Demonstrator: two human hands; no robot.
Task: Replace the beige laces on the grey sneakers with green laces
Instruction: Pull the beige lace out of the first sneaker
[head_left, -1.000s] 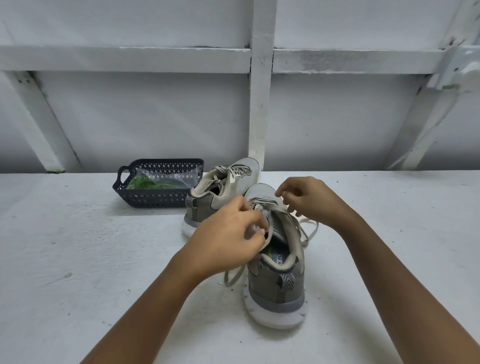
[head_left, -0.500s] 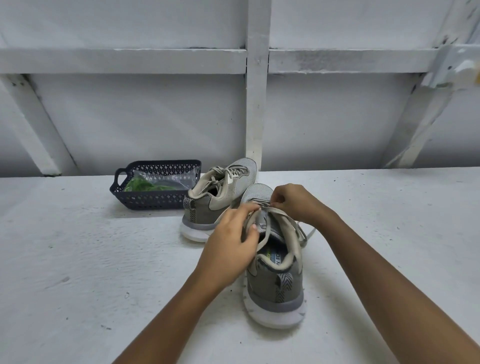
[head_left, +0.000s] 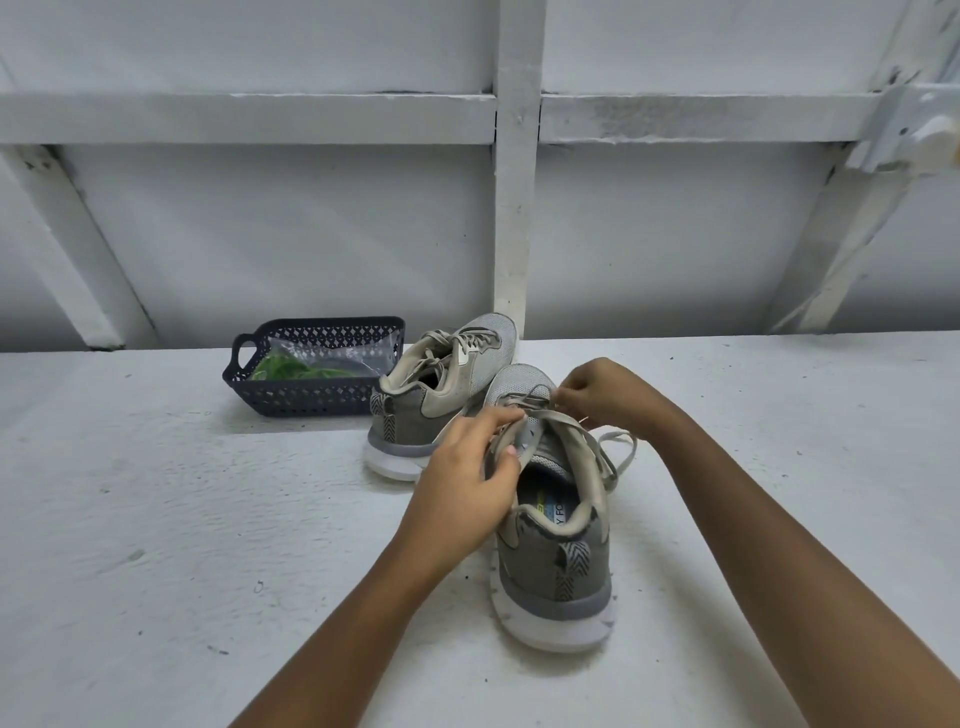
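Note:
Two grey sneakers stand on the white surface. The near sneaker (head_left: 556, 561) points away from me, heel toward the camera, with its beige lace (head_left: 615, 452) loosened and trailing off its right side. My left hand (head_left: 467, 467) grips the left edge of its opening by the tongue. My right hand (head_left: 597, 395) pinches the beige lace over the front eyelets. The far sneaker (head_left: 447, 384) stands behind and to the left, still laced in beige. Green laces (head_left: 283, 368) lie in a clear bag inside the dark basket (head_left: 311, 402).
The basket stands at the back left, touching the far sneaker's heel side. A white wall with a vertical post (head_left: 514, 208) and diagonal braces rises right behind the shoes. White tabletop (head_left: 156, 519) stretches left and right of the sneakers.
My left hand slid forward along the near sneaker's opening. My right hand came down onto the front of the lacing and took hold of the lace.

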